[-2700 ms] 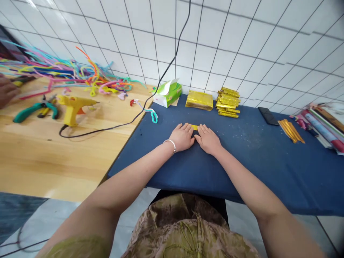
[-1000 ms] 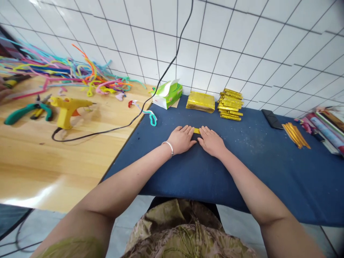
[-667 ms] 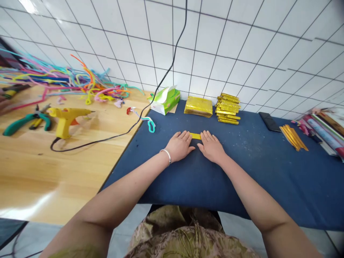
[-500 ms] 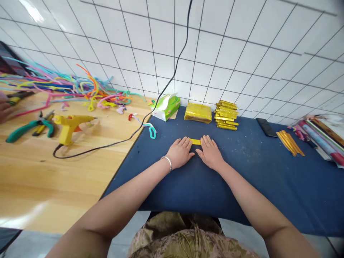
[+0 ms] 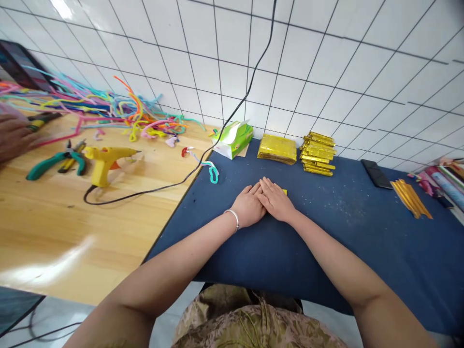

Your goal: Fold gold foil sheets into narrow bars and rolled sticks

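My left hand [image 5: 248, 207] lies flat on the blue table cover [image 5: 275, 251], fingers stretched out. Partly over its fingertips rests my right hand [image 5: 276, 200], also flat with straight fingers. Both press on a folded strip of gold paper [image 5: 284, 192]; only its right end shows beyond my right hand, the rest being covered. Behind the hands stand a stack of gold paper sheets [image 5: 277, 149] and a pile of folded gold strips [image 5: 318, 153].
A green tissue box [image 5: 232, 139] stands by the wall. On the wooden table at left lie a yellow glue gun [image 5: 105, 162], green-handled pliers [image 5: 50, 163], tangled pipe cleaners [image 5: 119, 113] and another person's hand [image 5: 14, 137]. At right are a black phone [image 5: 376, 173] and orange-gold strips [image 5: 411, 198].
My right hand has slid left until its fingers overlap my left hand, covering the strip's middle. The view has turned slightly left, and the other person's hand shows more.
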A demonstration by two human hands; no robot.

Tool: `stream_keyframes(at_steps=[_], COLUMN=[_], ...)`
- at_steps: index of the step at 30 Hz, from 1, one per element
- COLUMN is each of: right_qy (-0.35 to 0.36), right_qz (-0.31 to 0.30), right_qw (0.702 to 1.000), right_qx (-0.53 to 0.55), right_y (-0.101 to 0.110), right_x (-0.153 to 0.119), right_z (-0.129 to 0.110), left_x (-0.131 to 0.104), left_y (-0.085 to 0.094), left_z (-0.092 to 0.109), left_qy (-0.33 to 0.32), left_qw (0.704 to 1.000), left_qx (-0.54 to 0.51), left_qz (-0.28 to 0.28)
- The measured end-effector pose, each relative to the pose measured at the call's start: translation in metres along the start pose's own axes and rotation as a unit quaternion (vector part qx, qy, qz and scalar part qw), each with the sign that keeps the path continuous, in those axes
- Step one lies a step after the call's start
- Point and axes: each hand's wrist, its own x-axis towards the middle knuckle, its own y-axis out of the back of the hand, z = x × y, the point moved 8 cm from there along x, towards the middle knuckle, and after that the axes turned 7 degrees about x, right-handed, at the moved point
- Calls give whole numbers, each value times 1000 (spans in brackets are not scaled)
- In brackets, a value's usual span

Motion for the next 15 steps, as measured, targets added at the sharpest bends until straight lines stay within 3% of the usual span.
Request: stream_keyframes(at_steps=[15], right_qy=[-68], right_qz=[5], right_qw=[996], right_qx=[-59], right_y=[8], right_x=[-51], right_z=[33], left_x=[-2], left_y=[-6], left_z=[-2], left_qy=[15], left_qw=[1000], left_qx=[-12], left_qz=[-9])
